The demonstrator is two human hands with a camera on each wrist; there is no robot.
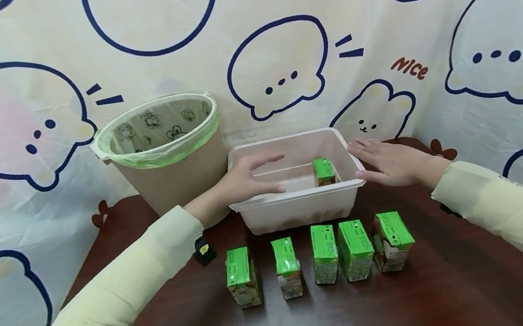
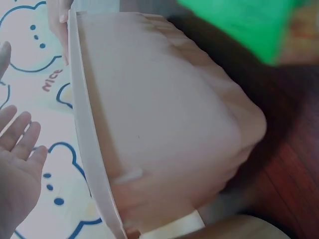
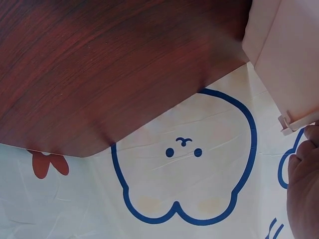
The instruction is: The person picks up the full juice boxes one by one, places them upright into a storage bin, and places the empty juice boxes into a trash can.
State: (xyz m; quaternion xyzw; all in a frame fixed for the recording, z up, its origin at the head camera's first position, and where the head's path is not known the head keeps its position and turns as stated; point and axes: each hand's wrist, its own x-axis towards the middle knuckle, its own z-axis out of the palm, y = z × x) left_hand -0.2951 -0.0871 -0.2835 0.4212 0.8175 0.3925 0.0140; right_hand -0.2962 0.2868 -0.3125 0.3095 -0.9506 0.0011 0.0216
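Observation:
A whitish plastic tub (image 1: 295, 207) stands on the table with one green-topped drink carton (image 1: 324, 171) inside, toward its right end. Over the tub's left part is my left hand (image 1: 244, 181), thumb and fingers spread apart, with nothing between them. The left wrist view also shows this left hand (image 2: 20, 174) beside the tub's rim. Fingers of my right hand (image 1: 387, 162) lie extended at the tub's right rim; in the right wrist view only part of that hand (image 3: 305, 184) appears. In front of the tub, several similar cartons (image 1: 325, 252) stand in a row.
To the tub's left rises a beige waste bin (image 1: 181, 177) with a pale green liner (image 1: 168, 154). A small black object (image 1: 204, 250) is at the left wrist. Behind the brown table (image 1: 187, 322) hangs a cartoon-print cloth (image 1: 174, 76).

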